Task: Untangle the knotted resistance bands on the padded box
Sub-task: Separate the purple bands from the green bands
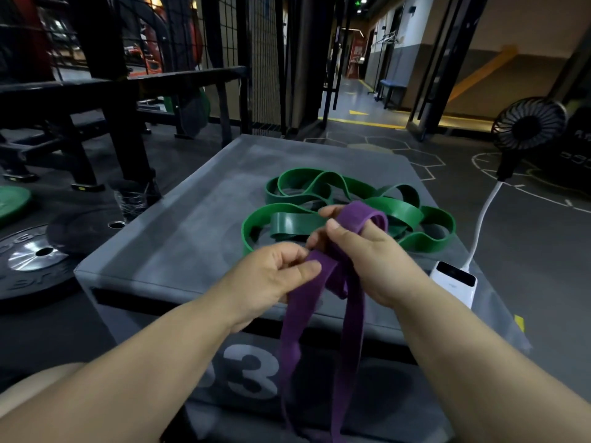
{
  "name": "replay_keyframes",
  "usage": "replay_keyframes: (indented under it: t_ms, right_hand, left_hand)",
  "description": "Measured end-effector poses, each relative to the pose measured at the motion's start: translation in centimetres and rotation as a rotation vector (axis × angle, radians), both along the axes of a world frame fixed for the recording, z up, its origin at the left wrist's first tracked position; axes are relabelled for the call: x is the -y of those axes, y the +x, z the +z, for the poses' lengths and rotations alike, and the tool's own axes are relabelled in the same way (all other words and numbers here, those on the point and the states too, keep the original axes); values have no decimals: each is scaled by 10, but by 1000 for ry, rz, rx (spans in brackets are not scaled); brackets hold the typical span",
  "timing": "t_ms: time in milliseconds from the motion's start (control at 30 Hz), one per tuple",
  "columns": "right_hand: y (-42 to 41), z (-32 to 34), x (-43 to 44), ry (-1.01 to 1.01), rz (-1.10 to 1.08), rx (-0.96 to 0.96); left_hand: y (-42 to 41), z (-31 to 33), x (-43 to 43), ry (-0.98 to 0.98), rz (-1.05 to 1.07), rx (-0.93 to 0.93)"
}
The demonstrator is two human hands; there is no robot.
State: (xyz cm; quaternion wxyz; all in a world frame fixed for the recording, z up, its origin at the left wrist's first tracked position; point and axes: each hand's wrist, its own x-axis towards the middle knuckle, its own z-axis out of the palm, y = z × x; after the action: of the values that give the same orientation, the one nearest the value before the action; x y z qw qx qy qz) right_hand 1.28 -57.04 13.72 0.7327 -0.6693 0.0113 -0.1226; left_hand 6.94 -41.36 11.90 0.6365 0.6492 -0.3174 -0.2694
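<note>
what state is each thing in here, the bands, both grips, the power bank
purple band, held above the padded box by both grips, strands hanging down its front
green bands, lying in tangled loops on the box top, not held
left grip, pinching a purple strand
right grip, purple band looped over its fingers
power bank, lying at the box's right edge, white cable attached, screen dark

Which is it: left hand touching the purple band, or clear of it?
Touching. The head view shows the left hand pinching the purple band between thumb and fingers, with no gap visible.
</note>
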Motion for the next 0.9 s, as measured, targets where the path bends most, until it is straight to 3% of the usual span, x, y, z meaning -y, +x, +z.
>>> replay_keyframes:
  t_ms: [200,333,400,500,667,800,900]
  right_hand:
    - [3,-18,-8,-297,33,-123]
    - [2,-12,-7,-407,98,28]
    - [3,-9,1,-408,106,67]
    - [3,-7,11,-527,106,57]
    - [3,-10,18,-410,125,-10]
    - [-5,-12,10,-599,209,-113]
    - [-11,-11,3,-528,257,-235]
  left_hand:
    - [2,2,3,-60,205,-97]
    - [7,-2,-5,-115,-95,-268]
    - [9,-3,-9,-23,-193,-124]
    - [7,2,-8,146,-28,172]
    - [19,9,-16,35,289,382]
    - [22,18,-21,114,250,509]
    - [23,24,-25,258,120,524]
